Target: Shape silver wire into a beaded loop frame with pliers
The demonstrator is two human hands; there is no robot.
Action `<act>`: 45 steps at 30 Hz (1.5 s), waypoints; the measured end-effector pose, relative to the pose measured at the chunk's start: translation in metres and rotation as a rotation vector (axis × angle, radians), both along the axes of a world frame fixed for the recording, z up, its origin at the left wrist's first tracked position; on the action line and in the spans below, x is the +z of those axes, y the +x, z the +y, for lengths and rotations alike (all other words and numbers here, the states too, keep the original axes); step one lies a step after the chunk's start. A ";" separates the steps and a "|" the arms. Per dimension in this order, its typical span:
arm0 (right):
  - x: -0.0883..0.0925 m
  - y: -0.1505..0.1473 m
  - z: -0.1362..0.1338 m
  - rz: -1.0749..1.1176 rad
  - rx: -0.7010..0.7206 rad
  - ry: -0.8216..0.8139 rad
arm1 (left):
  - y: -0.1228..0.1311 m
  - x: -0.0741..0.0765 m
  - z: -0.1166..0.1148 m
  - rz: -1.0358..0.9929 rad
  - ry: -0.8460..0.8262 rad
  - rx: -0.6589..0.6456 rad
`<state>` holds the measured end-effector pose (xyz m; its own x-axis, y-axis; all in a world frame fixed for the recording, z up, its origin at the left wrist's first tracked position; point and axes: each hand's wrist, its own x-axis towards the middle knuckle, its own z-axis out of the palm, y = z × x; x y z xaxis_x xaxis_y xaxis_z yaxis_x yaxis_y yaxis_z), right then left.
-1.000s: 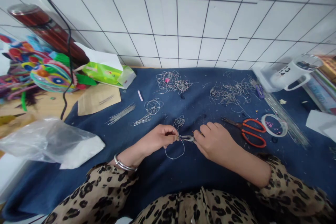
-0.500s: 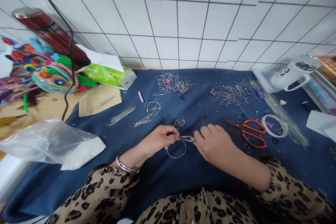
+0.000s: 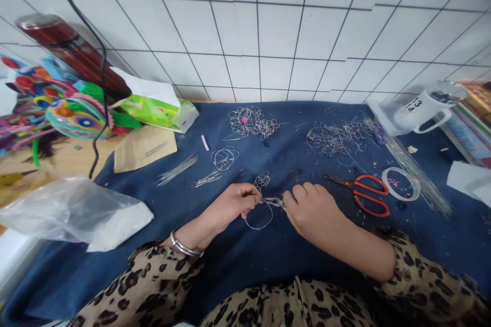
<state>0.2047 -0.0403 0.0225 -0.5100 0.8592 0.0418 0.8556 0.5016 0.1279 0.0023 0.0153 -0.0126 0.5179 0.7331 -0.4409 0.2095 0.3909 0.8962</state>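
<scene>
My left hand (image 3: 238,202) pinches a thin silver wire (image 3: 264,226), which hangs below the fingers in an open loop. Wrapped in my right hand (image 3: 312,209) is a pair of pliers (image 3: 274,202); my palm and fingers hide the handles. The plier jaws point left and meet the wire right at my left fingertips. Whether the jaws are fully closed is too small to tell. Just beyond my hands, a small coiled wire tangle (image 3: 262,179) shows above the left fingertips, and its link to the held wire is unclear.
Orange-handled scissors (image 3: 370,194) and a white ring-shaped dish (image 3: 401,184) with pink bits lie right. Wire tangles (image 3: 337,135), straight wire pieces (image 3: 177,170) and a wire coil (image 3: 225,158) spread across the blue cloth (image 3: 230,276). A white mug (image 3: 425,110) stands back right; a plastic bag (image 3: 76,209) lies left.
Almost nothing differs. The hanging wire loop has shifted very slightly, while both hands and the pliers keep nearly the same position.
</scene>
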 end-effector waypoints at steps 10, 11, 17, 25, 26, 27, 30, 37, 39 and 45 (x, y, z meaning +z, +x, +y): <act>-0.001 0.000 -0.001 -0.028 0.007 0.027 | 0.001 0.002 0.000 -0.005 -0.023 0.023; -0.001 0.000 -0.001 -0.030 0.005 0.028 | 0.001 0.002 0.000 -0.004 -0.024 0.025; -0.001 0.001 0.000 -0.036 0.011 0.026 | 0.002 0.001 0.000 -0.007 -0.020 0.027; -0.001 0.001 0.000 0.010 0.018 0.027 | -0.001 -0.002 0.000 -0.023 -0.016 0.013; 0.000 0.001 0.001 0.015 0.015 0.025 | -0.001 -0.002 0.000 -0.027 -0.015 0.011; 0.000 0.002 0.002 0.021 0.012 0.021 | -0.002 -0.001 0.000 -0.033 -0.013 0.009; 0.003 0.005 0.005 0.048 0.010 -0.025 | -0.002 0.001 0.000 -0.054 -0.015 0.002; -0.002 0.014 0.013 0.197 -0.037 -0.256 | -0.002 0.002 -0.001 -0.116 -0.012 -0.016; -0.004 0.016 0.014 0.236 -0.040 -0.321 | -0.003 0.001 -0.001 -0.129 -0.012 -0.015; -0.003 0.017 0.018 0.287 -0.042 -0.436 | -0.003 0.001 -0.001 -0.127 -0.020 -0.016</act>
<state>0.2221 -0.0225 0.0194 -0.4956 0.8472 -0.1914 0.8458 0.4208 -0.3279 -0.0004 0.0146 -0.0118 0.5822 0.7158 -0.3857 0.1010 0.4070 0.9078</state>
